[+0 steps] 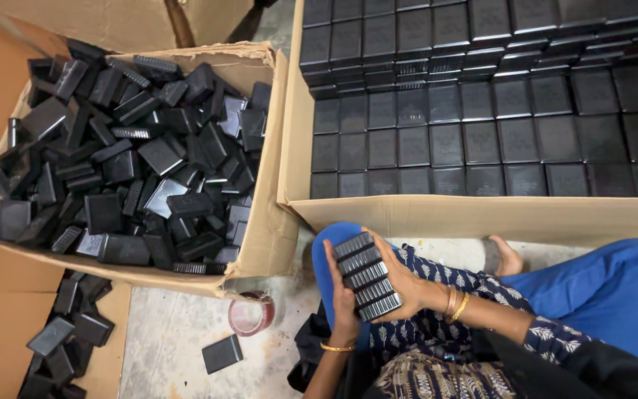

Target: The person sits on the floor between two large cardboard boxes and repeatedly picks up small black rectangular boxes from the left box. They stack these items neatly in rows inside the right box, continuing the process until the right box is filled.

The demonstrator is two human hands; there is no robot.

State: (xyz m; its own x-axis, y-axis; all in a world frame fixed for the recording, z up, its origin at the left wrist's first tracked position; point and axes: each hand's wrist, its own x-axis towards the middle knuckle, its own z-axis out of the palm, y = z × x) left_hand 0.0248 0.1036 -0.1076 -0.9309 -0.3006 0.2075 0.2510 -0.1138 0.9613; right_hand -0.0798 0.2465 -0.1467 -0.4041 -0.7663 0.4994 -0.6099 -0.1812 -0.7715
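Both my hands clasp a short stack of several black square plastic boxes (367, 275), held on edge over my lap. My left hand (340, 295) presses the stack's near-left side, fingers curled up against it. My right hand (402, 279) wraps the far-right side, with gold bangles at the wrist. A cardboard box (269, 235) to the left is heaped with loose black boxes (134, 151). A larger cardboard box (481, 214) ahead holds black boxes (474, 140) packed in neat rows and layers.
One loose black box (222, 353) lies on the pale floor beside a roll of tape (251, 314). More black boxes (68, 340) sit on flat cardboard at the lower left. My foot (503, 258) rests near the big box's front wall.
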